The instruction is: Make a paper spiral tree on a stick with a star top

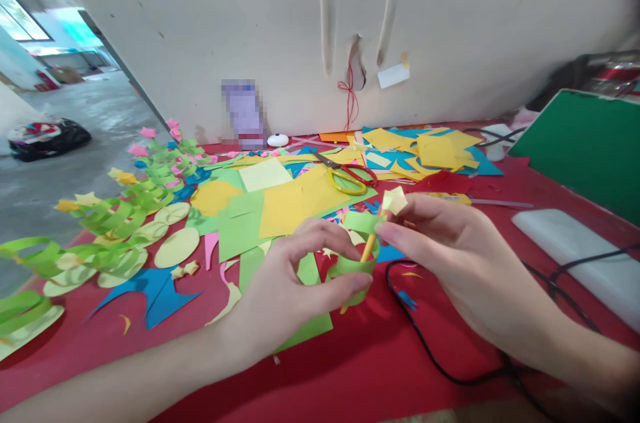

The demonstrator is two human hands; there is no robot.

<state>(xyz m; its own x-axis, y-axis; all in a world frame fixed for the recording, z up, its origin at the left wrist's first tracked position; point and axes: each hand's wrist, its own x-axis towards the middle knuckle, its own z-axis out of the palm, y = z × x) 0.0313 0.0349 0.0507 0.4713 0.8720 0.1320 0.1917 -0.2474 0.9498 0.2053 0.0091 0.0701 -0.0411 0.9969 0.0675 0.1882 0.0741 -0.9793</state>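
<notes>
A thin yellow stick (pixel 369 248) slants between my hands, with a curling green paper strip (pixel 353 268) looped around it. At its upper end sits a pale yellow paper star (pixel 395 200). My left hand (pixel 305 276) is closed, thumb and fingers pinching the green strip at the lower part of the stick. My right hand (pixel 445 243) is closed too, its thumb and fingertips gripping the top of the stick just under the star. Beneath both hands lie green paper sheets (pixel 313 316) and small paper scraps on the red table (pixel 280 383).
Yellow-and-red-handled scissors (pixel 347 182) rest on yellow and green paper. Curled green paper pieces with stars (pixel 125 216) line the left edge, near blue paper (pixel 155 293). Black cable (pixel 425 343) loops at right, beside a white power strip (pixel 575 256) and a green board (pixel 585 150).
</notes>
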